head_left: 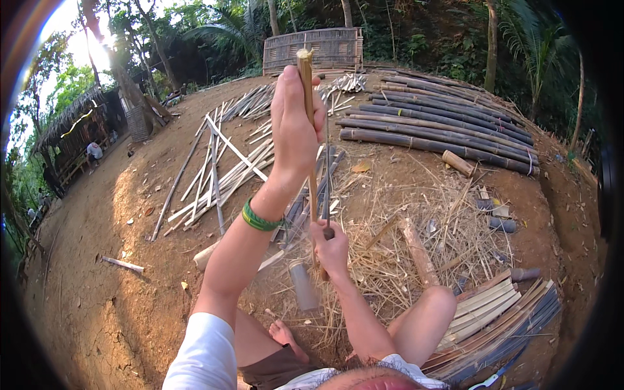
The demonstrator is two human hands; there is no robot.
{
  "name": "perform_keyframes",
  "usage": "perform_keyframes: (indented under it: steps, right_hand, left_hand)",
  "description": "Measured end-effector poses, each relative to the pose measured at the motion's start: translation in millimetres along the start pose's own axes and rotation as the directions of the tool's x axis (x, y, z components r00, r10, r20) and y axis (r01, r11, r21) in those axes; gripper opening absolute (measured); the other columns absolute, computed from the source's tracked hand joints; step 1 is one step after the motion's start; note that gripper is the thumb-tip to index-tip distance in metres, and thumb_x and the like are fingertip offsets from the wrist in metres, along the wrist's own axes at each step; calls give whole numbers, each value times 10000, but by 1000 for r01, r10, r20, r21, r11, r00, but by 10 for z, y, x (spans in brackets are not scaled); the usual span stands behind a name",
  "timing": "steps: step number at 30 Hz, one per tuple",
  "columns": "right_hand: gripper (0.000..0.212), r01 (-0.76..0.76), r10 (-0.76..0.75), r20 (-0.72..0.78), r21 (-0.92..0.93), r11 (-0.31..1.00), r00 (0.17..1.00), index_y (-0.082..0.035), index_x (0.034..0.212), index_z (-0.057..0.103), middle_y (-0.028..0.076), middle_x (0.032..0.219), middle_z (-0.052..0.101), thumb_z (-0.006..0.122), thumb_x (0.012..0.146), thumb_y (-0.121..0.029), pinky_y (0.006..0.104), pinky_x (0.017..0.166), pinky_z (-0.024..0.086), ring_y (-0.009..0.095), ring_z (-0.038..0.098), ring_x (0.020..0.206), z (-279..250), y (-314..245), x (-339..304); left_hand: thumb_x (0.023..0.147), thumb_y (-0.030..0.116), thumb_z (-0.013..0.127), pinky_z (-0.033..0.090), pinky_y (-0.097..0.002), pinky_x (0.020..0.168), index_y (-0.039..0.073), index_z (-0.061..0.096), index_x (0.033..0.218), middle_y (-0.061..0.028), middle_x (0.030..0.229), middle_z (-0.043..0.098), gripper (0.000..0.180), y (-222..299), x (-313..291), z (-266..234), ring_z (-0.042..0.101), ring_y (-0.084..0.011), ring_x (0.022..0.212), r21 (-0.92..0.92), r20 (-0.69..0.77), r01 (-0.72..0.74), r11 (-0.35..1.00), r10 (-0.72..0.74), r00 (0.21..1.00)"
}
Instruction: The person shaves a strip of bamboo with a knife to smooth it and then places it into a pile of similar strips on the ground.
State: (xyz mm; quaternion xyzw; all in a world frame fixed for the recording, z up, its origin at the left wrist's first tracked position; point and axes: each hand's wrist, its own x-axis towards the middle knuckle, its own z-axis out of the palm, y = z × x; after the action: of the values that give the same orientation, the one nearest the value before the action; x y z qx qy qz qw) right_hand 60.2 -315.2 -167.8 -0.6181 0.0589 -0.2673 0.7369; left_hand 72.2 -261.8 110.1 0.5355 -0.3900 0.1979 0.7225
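Note:
My left hand [294, 133] is raised high in front of me, closed round the upper part of a long split bamboo strip [305, 70]. The strip stands nearly upright, its pale cut end above my fingers. Lower down, my right hand [333, 252] is closed on the dark handle of a long-bladed knife [327, 175]. The thin blade points up, just right of the strip. Where blade and strip meet, I cannot tell if they touch. Below my right hand the strip's lower part is blurred. A short grey bamboo piece [303, 286] stands blurred beside it.
Bamboo shavings [390, 260] cover the ground ahead. Split strips [494, 318] are piled at my right knee; pale strips [227, 175] lie scattered left. Whole bamboo poles [442, 130] lie stacked far right. A woven panel [313, 52] stands behind. A person [95, 153] is by the hut.

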Motion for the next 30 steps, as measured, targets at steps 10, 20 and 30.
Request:
perform_keyframes:
  steps: [10, 20, 30]
  right_hand:
    - [227, 212, -211, 12, -21, 977, 977, -13, 959, 658, -24, 720, 558, 753, 898, -210, 222, 517, 359, 26, 461, 571, -415, -954, 133]
    - [327, 382, -401, 42, 227, 896, 915, 5, 1053, 706, -13, 671, 620, 802, 857, -239, 203, 445, 369, 26, 493, 488, -388, -2425, 491]
    - [422, 555, -580, 68, 222, 802, 812, 28, 1090, 704, 19, 697, 652, 853, 794, -232, 212, 438, 383, 58, 513, 484, -582, -3049, 850]
  left_hand:
    - [1059, 336, 497, 428, -225, 559, 2, 440, 1186, -8, 772, 533, 363, -950, -606, -203, 516, -75, 651, 309, -211, -115, 944, 186, 960]
    - [1042, 573, 335, 420, -229, 481, -2, 578, 1115, 4, 631, 525, 629, -1264, -834, -185, 526, -76, 526, 45, 233, 33, 998, -43, 971]
    - [1014, 623, 304, 541, -309, 715, 1, 558, 1083, -97, 856, 666, 675, -1411, -817, -32, 669, -165, 785, -29, 459, 147, 989, -117, 881]
